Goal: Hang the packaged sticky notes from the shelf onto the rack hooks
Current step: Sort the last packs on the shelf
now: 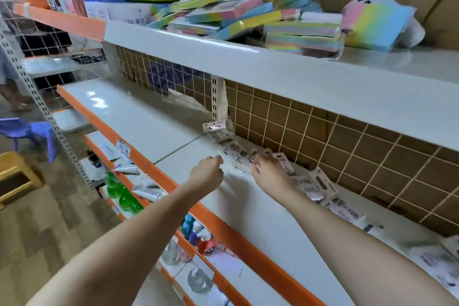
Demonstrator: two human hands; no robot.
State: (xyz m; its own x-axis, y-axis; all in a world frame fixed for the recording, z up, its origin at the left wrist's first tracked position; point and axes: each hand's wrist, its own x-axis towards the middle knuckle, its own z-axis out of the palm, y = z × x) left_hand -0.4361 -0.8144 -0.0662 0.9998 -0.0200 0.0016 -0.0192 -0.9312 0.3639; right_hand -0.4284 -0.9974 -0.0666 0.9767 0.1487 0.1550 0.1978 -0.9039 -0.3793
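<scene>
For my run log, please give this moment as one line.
left hand: curled at flat white packet's edge | right hand: on row of white packets | grey shelf | packet hung on hook

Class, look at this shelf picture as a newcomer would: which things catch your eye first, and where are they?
First, the jumbled pile of pastel rainbow sticky-note packs on the top shelf, at upper right. Next, two bare arms reach to the middle shelf, where the left hand and right hand meet a row of small white printed packets along the wire grid back panel. Bright orange shelf edges run diagonally.
</scene>
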